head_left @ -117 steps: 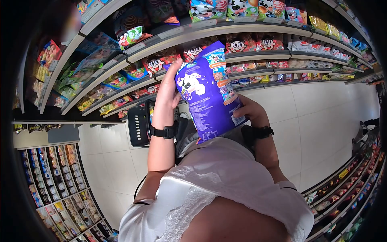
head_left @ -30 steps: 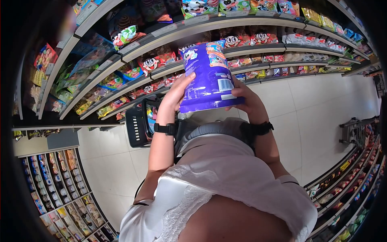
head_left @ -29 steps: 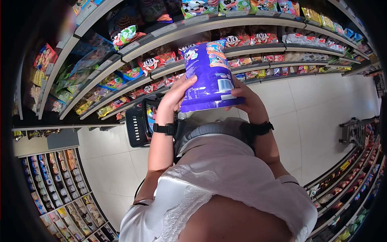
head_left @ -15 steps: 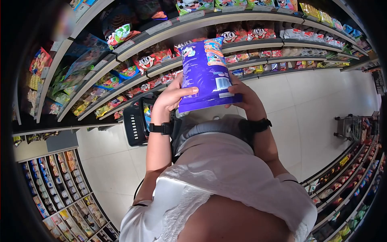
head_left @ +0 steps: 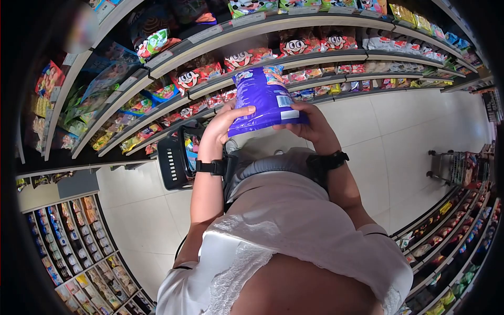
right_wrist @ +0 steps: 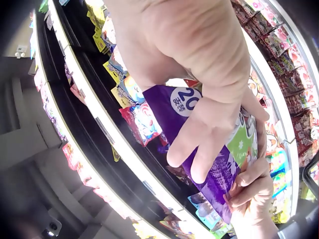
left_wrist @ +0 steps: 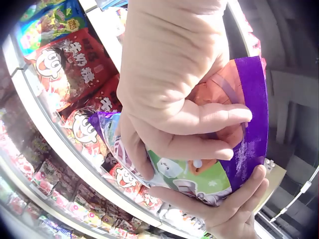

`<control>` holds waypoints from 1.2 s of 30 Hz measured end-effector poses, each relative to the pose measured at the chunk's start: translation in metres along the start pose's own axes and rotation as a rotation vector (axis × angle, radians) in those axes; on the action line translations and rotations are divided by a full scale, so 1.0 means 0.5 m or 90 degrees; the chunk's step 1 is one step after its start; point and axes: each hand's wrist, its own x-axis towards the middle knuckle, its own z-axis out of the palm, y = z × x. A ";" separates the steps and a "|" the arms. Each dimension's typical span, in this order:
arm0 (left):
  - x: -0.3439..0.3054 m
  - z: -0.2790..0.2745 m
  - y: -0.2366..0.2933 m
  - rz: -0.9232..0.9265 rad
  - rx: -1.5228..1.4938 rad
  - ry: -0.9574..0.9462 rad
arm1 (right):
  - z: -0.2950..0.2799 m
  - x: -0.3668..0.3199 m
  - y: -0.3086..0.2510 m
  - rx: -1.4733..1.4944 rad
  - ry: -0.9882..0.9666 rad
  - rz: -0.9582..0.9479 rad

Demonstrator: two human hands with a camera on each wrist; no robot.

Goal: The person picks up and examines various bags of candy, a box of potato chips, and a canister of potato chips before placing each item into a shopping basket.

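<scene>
A purple candy bag (head_left: 260, 100) is held between both hands in front of the waist, its printed back with a barcode facing up in the head view. My left hand (head_left: 223, 122) grips its left side, thumb on top. At the lower right corner my right hand (head_left: 312, 123) grips it. In the left wrist view the left hand's fingers (left_wrist: 199, 119) spread over the bag's underside (left_wrist: 199, 179). The right wrist view shows the right hand (right_wrist: 199, 94) with fingers across the purple edge (right_wrist: 219, 179), and the left hand (right_wrist: 251, 194) beyond.
Shelves (head_left: 315, 19) of candy bags curve across the front and left. A black basket (head_left: 173, 163) with goods in it is left of the waist. A trolley (head_left: 464, 167) stands at the right, near another shelf rack (head_left: 451, 231). Tiled floor (head_left: 362, 152) lies around.
The bag was upright and higher, its full back showing; both hands have since lowered it and tilted it flatter. The left hand has moved down its side. The trolley appears farther into view.
</scene>
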 end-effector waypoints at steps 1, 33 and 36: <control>0.000 -0.001 0.001 -0.017 -0.006 0.005 | -0.004 0.002 0.000 -0.001 0.000 0.001; -0.118 -0.108 0.035 0.407 0.084 0.442 | -0.001 -0.003 -0.006 -0.585 -0.037 0.130; -0.183 -0.246 0.021 0.470 0.205 0.666 | -0.006 -0.008 -0.011 -0.573 -0.025 0.108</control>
